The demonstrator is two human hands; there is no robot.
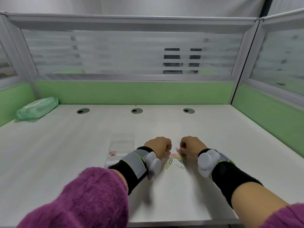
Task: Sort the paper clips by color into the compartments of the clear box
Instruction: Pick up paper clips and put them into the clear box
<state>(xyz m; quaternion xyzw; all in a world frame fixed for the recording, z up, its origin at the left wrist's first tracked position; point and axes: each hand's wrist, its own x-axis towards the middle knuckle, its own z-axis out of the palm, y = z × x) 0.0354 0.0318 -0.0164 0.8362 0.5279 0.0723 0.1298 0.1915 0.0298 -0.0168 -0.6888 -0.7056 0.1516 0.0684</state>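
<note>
Far off to the left of your fingers, a green pack of wipes lies at the back corner of the desk. The clear box sits just left of your left hand, its near end hidden behind your wrist band. Some red clips lie in one of its nearer compartments. Your left hand is curled into a loose fist with the fingers tucked under, and I cannot tell whether they hold a clip. The loose paper clips, pink, yellow, green and white, lie scattered between your two hands, mostly just nearer you than the fingertips. Your right hand is curled too, its fingertips drawn narrow and lowered at the pile's far edge. Whether they pinch a clip cannot be told.
</note>
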